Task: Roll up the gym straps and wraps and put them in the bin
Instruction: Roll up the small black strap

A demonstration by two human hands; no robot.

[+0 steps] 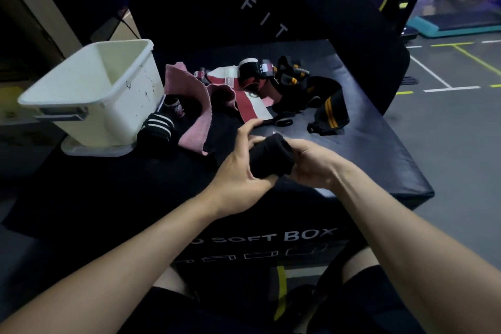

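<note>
- I saw both of my hands wrapped around a fat black cloth roll (273, 156), held just above the top of the big black padded soft box (379, 160).
- My left hand (241, 168) curled around the near end of the roll, and its fingers were bent over the top.
- My right hand (311, 165) gripped the other end, with its fingers hidden behind the cloth.
- I thought this wrap was almost rolled, but it had not gone in the bin yet.
- The white plastic bin (89, 89) sat on the left side of the box, well apart from my hands. The part of the inside I could see looked bare, so I guessed little or nothing was put away.
- A rolled black wrap with white stripes (157, 127) lay just beside the bin, touching its wall. It looked done but was still outside.
- A small dark rolled thing (176, 107) sat behind it; I could not tell what it was.
- A lot was left: a loose pink cloth wrap (189, 106), a red and white flat strap (249, 102), and black straps with yellow stripes (325, 108) lay in a messy pile in the middle of the box.
- So I judged the job was near its start.
</note>
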